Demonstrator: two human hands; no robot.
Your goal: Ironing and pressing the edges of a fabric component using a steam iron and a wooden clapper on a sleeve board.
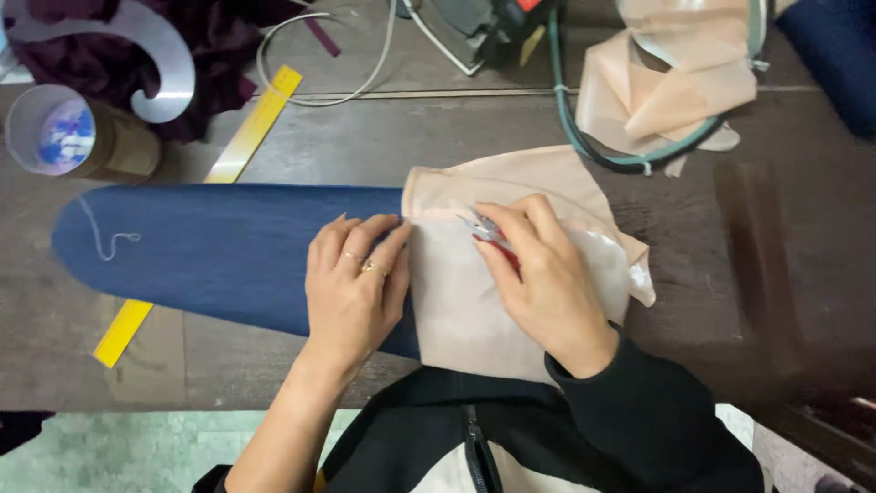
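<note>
Here, snips (490, 230) near cloth (465, 301) edge

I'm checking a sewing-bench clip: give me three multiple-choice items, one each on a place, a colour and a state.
1. Where does the left hand rest?
A. on the cardboard tube
B. where the padded board meets the peach fabric
C. on the iron

2. What colour is the padded board?
A. blue
B. green
C. white

3. What is the right hand doing?
A. lying open
B. hanging off the table
C. pinching small red-handled snips on the peach fabric

Key: 1 B, fingers lie at that edge; 2 A, its cover is blue; 3 C, fingers close around the snips.
</note>
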